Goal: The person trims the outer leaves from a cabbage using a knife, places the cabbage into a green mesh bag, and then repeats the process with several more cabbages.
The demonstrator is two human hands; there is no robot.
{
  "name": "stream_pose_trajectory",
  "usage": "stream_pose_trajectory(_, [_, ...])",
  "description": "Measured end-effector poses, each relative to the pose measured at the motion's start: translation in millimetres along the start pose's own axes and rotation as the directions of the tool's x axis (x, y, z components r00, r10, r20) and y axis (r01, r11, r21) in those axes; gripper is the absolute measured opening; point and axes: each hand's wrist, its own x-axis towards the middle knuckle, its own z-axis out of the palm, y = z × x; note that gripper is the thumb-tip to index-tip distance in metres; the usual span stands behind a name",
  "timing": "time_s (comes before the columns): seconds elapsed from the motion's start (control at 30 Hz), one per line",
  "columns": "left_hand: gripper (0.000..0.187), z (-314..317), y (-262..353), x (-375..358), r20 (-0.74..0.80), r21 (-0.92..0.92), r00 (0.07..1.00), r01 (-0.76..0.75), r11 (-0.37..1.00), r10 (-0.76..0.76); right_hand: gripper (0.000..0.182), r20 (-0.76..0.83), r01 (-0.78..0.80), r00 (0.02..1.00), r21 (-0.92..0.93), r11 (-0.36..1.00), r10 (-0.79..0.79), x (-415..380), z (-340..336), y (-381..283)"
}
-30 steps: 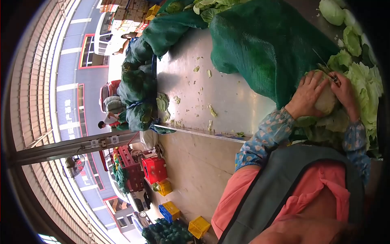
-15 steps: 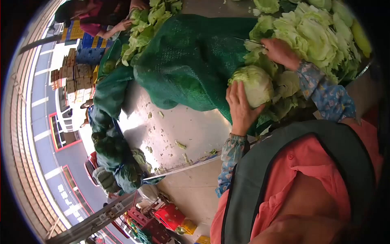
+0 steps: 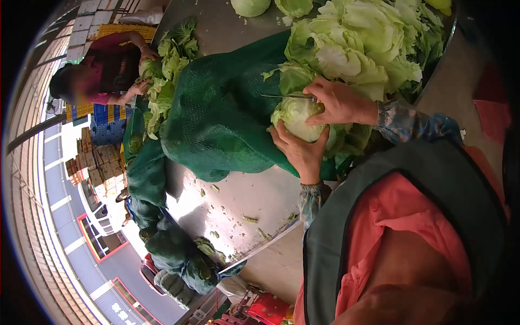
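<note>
My left hand (image 3: 299, 149) cups a pale green cabbage head (image 3: 297, 115) from below, against the big green net sack (image 3: 216, 124). My right hand (image 3: 341, 102) grips a thin knife (image 3: 284, 96) whose blade lies across the top of that cabbage, pointing left. Loose outer leaves hang around the head. A heap of trimmed cabbage leaves and heads (image 3: 368, 43) lies just beyond my hands.
The steel table (image 3: 238, 200) carries small leaf scraps and ends at an edge near me. Another person (image 3: 103, 70) at the far end handles cabbages. Filled green net sacks (image 3: 173, 254) pile beside the table; crates and a white vehicle stand farther off.
My view has swung across the table. My right hand with the knife has come down from the leaf heap onto the cabbage, and my left hand has shifted under the head.
</note>
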Motion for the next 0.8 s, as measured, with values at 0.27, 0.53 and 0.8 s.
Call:
stream_pose_trajectory(0.27, [0.122,-3.8,-6.3,8.5,0.063,-0.087,0.997,-0.036,0.996,0.042,0.048,0.082,-0.051,0.996,0.275,0.960,0.029,3.0,0.2,46.6])
stream_pose_trajectory(0.53, [0.124,-22.6,-31.3,23.9,0.194,-0.167,0.981,0.031,0.985,0.002,0.033,-0.082,-0.192,0.977,0.071,0.979,0.198,-11.8,13.8,80.6])
stream_pose_trajectory(0.8, [0.123,-5.5,-11.8,38.3,0.146,0.004,0.988,0.051,0.999,-0.051,0.027,-0.220,0.013,0.975,-0.028,1.000,-0.019,-26.0,-23.1,-6.9])
